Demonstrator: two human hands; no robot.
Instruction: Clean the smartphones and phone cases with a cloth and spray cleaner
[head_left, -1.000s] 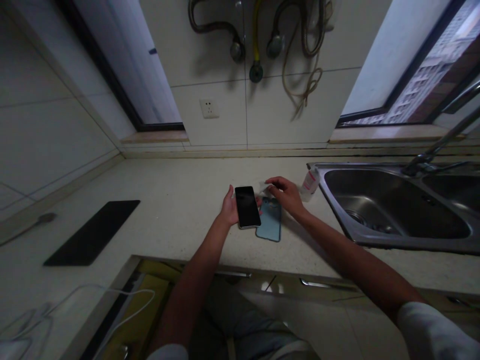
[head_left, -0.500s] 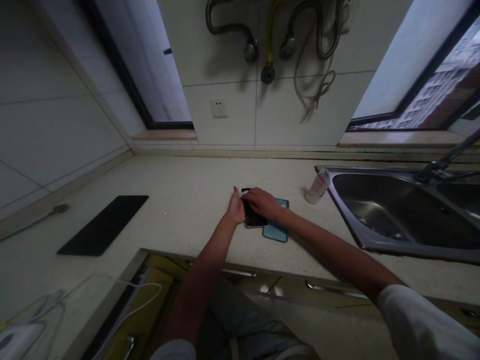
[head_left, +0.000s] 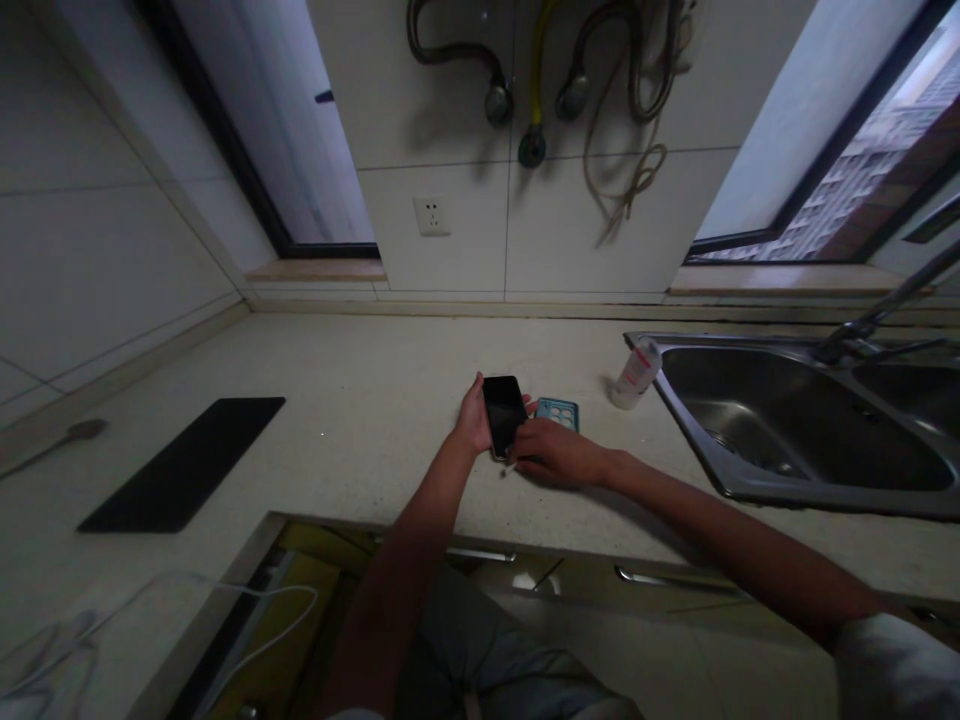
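A smartphone [head_left: 502, 408] with a dark screen facing up rests in my left hand [head_left: 472, 417]. The left thumb lies along its left edge, and fingertips show past its right edge. My right hand [head_left: 551, 450] is closed at the phone's lower right corner, its fingertips bunched together. Whatever they pinch is too small to make out. Partly under the right hand lies a blue phone case [head_left: 559, 408] with camera holes, on the counter just right of the phone.
The pale countertop [head_left: 375, 400] holds a dark flat mat [head_left: 184, 465] at left and a clear plastic bottle [head_left: 637, 372] by the steel sink [head_left: 795, 410]. A white cable [head_left: 255, 592] hangs over the front left edge. Pipes and a socket [head_left: 431, 216] are on the wall.
My right hand has slid from the top of the phone's screen down to its lower right corner. More of the screen shows, while the left hand keeps its hold.
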